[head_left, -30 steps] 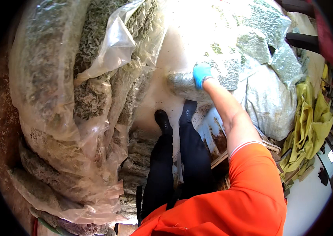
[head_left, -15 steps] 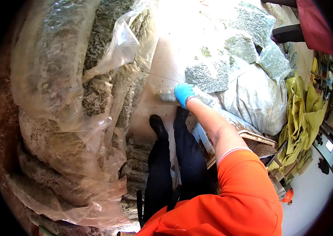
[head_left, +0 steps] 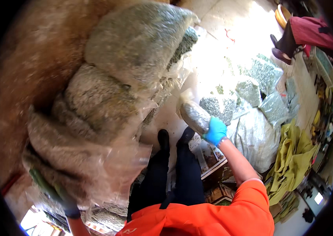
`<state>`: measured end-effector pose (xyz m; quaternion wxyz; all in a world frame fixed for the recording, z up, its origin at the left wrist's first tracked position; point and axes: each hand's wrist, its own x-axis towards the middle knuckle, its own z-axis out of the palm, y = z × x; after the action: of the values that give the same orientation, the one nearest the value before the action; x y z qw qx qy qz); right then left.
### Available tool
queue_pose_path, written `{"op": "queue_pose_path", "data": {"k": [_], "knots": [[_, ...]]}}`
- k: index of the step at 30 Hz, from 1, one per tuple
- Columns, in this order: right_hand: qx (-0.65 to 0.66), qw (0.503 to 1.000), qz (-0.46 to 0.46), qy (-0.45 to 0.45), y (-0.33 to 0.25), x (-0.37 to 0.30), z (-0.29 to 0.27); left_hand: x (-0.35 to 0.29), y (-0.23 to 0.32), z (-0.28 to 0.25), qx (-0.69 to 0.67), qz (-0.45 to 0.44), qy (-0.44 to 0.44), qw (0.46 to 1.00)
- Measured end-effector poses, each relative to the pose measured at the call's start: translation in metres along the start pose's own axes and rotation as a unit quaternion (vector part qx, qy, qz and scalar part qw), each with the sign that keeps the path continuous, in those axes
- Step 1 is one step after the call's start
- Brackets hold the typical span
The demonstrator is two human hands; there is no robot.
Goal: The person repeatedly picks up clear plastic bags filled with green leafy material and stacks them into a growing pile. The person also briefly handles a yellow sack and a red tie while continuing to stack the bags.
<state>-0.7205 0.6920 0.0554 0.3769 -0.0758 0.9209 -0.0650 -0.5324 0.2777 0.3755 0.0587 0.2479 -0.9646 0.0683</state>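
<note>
My right hand (head_left: 216, 131), in a bright blue glove, is closed on the near end of a plastic-wrapped bundle (head_left: 195, 117) of grey stuff. The bundle points away from me, to the left, its far end pale and blurred. At lower left is my left hand (head_left: 56, 194), in a dark green glove, smeared a little by motion. Its fingers look stretched out and apart, beside a clear plastic sheet (head_left: 91, 169) draped over the stacked bags; whether it touches the sheet, I cannot tell. Large clear plastic bags (head_left: 135, 43) of grey-green shredded-looking material are piled on my left.
More grey-green bags (head_left: 217, 108) and a white sack (head_left: 257, 137) lie ahead to the right. Yellow-green cloth (head_left: 292, 157) hangs farther right. A crate with a pale rim (head_left: 215, 168) stands by my leg. Another person (head_left: 312, 31) in a red garment is at upper right.
My right hand has lifted the bundle and drawn it nearer and to the right. My left hand has come into view at lower left. The view has turned leftward.
</note>
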Motion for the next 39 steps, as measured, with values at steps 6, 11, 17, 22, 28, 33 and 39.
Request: {"op": "queue_pose_path", "data": {"k": [6, 11, 17, 22, 28, 33, 39], "knots": [[0.183, 0.977, 0.040, 0.103, 0.020, -0.143, -0.120, 0.000, -0.019, -0.009, -0.041, 0.010, 0.036, 0.998], [0.517, 0.853, -0.043, 0.051, 0.029, -0.253, -0.200, -0.003, -0.025, -0.015, -0.049, -0.109, -0.001, 0.993], [0.528, 0.823, -0.203, 0.049, -0.056, -0.310, -0.251, -0.049, -0.008, -0.050, -0.273, -0.112, 0.115, 0.949], [0.443, 0.825, -0.349, 0.005, -0.174, -0.327, -0.259, -0.120, 0.038, -0.107, -0.868, -0.175, -0.049, 0.462], [0.400, 0.780, -0.432, -0.213, -0.320, -0.355, -0.203, -0.183, -0.072, -0.137, -0.761, -0.366, 0.193, 0.499], [0.340, 0.734, -0.482, -0.336, -0.458, -0.392, -0.135, -0.245, -0.174, -0.139, -0.623, -0.444, 0.299, 0.570], [0.041, 0.774, -0.629, -0.065, -0.532, -0.373, -0.014, -0.208, -0.222, -0.100, -0.056, -0.453, 0.017, 0.889]]}}
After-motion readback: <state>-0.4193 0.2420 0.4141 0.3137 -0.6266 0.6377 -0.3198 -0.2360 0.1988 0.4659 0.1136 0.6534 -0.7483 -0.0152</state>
